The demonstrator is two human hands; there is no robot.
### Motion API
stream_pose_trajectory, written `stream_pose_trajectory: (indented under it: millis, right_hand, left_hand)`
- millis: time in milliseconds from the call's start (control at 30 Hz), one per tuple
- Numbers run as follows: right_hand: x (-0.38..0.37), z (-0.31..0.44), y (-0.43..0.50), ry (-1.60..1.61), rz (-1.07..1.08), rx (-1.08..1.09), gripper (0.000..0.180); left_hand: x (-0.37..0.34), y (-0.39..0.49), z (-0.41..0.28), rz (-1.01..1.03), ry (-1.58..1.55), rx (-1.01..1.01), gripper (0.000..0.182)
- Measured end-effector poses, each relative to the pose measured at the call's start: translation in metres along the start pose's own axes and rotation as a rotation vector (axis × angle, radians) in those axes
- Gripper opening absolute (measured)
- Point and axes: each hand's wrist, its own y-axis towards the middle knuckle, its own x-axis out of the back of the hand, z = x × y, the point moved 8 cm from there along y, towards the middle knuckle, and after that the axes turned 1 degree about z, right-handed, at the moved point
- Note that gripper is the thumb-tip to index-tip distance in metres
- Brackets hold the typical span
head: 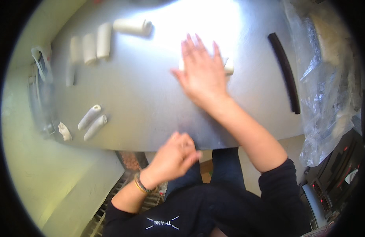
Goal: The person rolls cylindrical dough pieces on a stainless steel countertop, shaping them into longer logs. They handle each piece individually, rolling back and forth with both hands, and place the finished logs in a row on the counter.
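Observation:
My right hand [203,69] lies flat, fingers spread, over a pale dough roll [229,67] on the steel table [147,89]. The palm hides most of that roll; only its ends show. Nearer my body, my left hand [178,157] hovers at the table's front edge with its fingers curled, slightly blurred, and nothing visible in it. Beyond it to the upper left rests a thick dough roll [132,26] on its side. Several more rolls stand in a row beside that one, among them a pale roll [104,40].
Two thinner dough rolls [95,127] and a torn dough scrap [64,131] lie at the lower left. A dark rolling pin [284,72] is on the right, beside crumpled clear plastic [321,118]. Equipment with red lights [321,192] stands lower right. A pale wall [22,112] borders the left.

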Motion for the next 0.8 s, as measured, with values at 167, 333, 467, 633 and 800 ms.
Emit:
stream_pose_trajectory:
  millis: [167,333,467,633,800]
  right_hand:
    - [-0.005,-0.037,0.098,-0.125,-0.081,-0.145,0.072]
    - [-0.012,-0.01,0.036,0.012,-0.036,0.029,0.073]
    - [0.016,0.038,-0.102,0.335,0.133,0.002,0.081]
    - [0.035,-0.025,-0.123,0.158,0.11,-0.125,0.075]
    - [0.005,-0.073,-0.049,-0.276,0.024,-0.092,0.069]
  left_hand:
    - [-0.054,-0.014,0.002,0.337,-0.107,0.26,0.018]
    - [-0.035,-0.02,-0.015,0.31,0.077,0.113,0.028]
    - [-0.008,-0.017,-0.018,-0.154,-0.422,0.075,0.014]
    - [0.003,0.032,-0.057,-0.621,-0.069,-0.137,0.017]
    - [0.022,0.126,-0.008,-0.83,0.302,-0.068,0.055]
